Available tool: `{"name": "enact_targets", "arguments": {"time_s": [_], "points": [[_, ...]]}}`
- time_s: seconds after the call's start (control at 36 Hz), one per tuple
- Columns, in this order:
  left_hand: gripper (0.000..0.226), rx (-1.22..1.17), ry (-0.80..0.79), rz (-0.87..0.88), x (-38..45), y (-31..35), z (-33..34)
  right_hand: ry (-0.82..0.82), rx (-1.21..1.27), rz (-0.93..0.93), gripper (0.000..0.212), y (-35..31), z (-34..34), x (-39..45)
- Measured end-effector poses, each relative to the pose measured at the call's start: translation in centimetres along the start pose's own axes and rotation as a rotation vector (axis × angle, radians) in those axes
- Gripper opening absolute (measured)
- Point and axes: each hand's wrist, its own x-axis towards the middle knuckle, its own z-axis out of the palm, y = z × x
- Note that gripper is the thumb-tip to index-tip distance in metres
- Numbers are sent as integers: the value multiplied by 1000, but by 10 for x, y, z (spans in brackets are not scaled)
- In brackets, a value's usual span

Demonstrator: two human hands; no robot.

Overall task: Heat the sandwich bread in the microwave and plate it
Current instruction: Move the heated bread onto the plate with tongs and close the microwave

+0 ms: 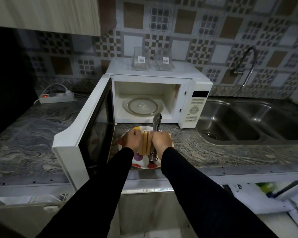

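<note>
Frame center: left hand (134,140) presses bread slices (146,143) upright on plate (138,164); right hand (162,140) clamped on tongs (156,125) (microwave (162,93) door open).

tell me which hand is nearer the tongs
Right. The right hand is wrapped around the tongs, its grip shut on them beside the bread. The left hand sits on the bread's far side, apart from the tongs.
</note>
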Motion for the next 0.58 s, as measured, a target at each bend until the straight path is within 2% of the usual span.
{"name": "enact_targets", "arguments": {"time_s": [0.06,0.17,0.28,0.36,0.47,0.58], "points": [[31,-43,-90,-62,1,2,0,-1,75,27,26,-6,-4,3],[33,-282,-335,-192,-26,24,-5,-11,174,44,25,-15,-16,11],[29,-230,-551,-217,-43,32,-12,4,243,68,31,-23,-30,15],[25,-205,-687,-251,-45,32,-14,9,291,63,21,-28,-41,9],[12,-241,-759,-224,-40,29,-14,4,298,48,14,-29,-49,10],[11,-288,-768,-190,-35,29,-13,-22,315,76,12,-31,-48,9]]}}
